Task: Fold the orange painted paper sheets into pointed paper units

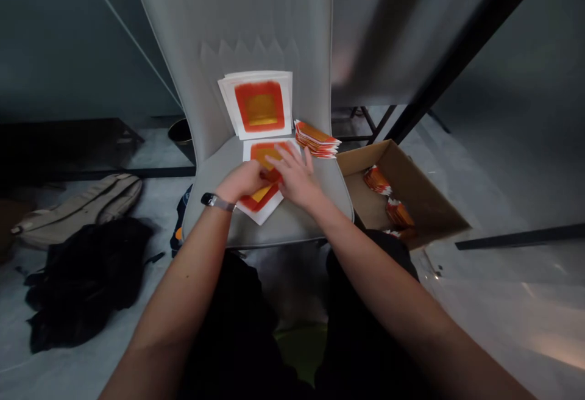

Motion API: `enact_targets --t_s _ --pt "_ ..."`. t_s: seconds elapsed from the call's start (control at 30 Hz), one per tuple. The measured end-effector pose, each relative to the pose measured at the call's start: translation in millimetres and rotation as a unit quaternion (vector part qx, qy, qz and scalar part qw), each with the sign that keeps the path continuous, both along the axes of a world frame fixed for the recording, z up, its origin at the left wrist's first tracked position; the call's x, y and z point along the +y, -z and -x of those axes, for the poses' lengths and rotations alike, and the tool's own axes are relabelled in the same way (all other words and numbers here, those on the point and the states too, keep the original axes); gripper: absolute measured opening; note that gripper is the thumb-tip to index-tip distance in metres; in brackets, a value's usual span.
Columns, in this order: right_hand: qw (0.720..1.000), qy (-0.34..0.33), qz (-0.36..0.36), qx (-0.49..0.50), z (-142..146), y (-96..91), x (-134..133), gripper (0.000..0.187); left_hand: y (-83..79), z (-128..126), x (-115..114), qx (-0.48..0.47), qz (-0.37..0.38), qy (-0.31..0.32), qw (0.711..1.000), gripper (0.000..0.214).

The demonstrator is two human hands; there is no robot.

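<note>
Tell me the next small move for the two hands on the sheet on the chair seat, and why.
Probably slide the right hand along the sheet to press its fold flat. The left hand is curled on the sheet, the right hand lies open on it, the sheet looks partly folded on the chair seat, and a pile of folded sheets lies beside it.

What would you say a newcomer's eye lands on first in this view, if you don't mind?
The vivid red-and-gold squares: one sheet lies on the grey chair seat under both hands, left hand curled, right hand flat. A stack of matching sheets leans against the backrest behind it, and a folded pile sits at the seat's right edge, beside an open cardboard box.
</note>
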State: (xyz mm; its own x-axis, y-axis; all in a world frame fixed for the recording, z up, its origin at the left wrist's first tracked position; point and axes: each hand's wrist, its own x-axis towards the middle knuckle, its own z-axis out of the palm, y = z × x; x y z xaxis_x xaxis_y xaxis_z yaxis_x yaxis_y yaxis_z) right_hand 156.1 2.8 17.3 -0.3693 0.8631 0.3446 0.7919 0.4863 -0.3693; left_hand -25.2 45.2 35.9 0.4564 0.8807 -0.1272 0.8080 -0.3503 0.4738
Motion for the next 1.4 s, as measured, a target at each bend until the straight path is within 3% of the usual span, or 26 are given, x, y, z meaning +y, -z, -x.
enact_targets --t_s 0.07,0.2,0.43,0.57,0.77,0.97,1.13,1.23,1.3,1.37,1.4 --pt "0.999 -0.014 0.034 -0.037 6.3 2.5 -1.7 0.047 -2.5 -4.7 4.4 0.043 -0.008 -0.005 0.999 0.006" --pt "0.996 0.027 0.070 -0.057 12.3 14.0 6.6 0.036 -0.6 -10.7 10.3 0.065 -0.052 -0.043 0.996 0.004" --pt "0.989 0.038 0.113 -0.087 11.7 21.9 32.0 0.036 16.7 9.7 17.0 0.109 -0.125 0.026 0.986 0.027" --pt "0.990 -0.024 0.069 -0.125 5.3 21.1 39.2 0.037 29.4 20.3 7.4 0.103 -0.158 0.045 0.981 0.033" --pt "0.977 -0.165 0.011 -0.132 -14.1 28.1 27.2 0.043 45.7 25.1 -26.1 0.024 -0.181 0.050 0.982 0.038" --pt "0.962 -0.221 0.004 -0.158 -23.3 32.6 29.0 0.047 57.5 32.8 -50.7 -0.058 -0.164 0.041 0.984 0.041" --pt "0.954 -0.256 0.007 -0.153 -26.7 29.0 27.4 0.041 55.9 38.3 -66.2 -0.108 -0.136 0.034 0.984 0.042" --pt "0.959 -0.257 0.002 -0.124 -27.3 26.7 23.7 0.048 48.3 33.0 -68.3 -0.139 -0.145 -0.013 0.980 0.044" --pt "0.973 -0.217 -0.009 -0.079 -19.9 21.3 21.4 0.057 38.5 20.7 -62.0 -0.206 -0.155 -0.095 0.962 0.047" --pt "0.991 -0.130 0.000 -0.004 -3.0 11.3 19.0 0.066 23.3 1.4 -50.5 -0.334 -0.137 -0.205 0.910 0.049" --pt "0.996 -0.073 0.013 0.043 8.1 4.8 17.6 0.071 13.6 -9.6 -44.4 -0.414 -0.093 -0.240 0.873 0.050"
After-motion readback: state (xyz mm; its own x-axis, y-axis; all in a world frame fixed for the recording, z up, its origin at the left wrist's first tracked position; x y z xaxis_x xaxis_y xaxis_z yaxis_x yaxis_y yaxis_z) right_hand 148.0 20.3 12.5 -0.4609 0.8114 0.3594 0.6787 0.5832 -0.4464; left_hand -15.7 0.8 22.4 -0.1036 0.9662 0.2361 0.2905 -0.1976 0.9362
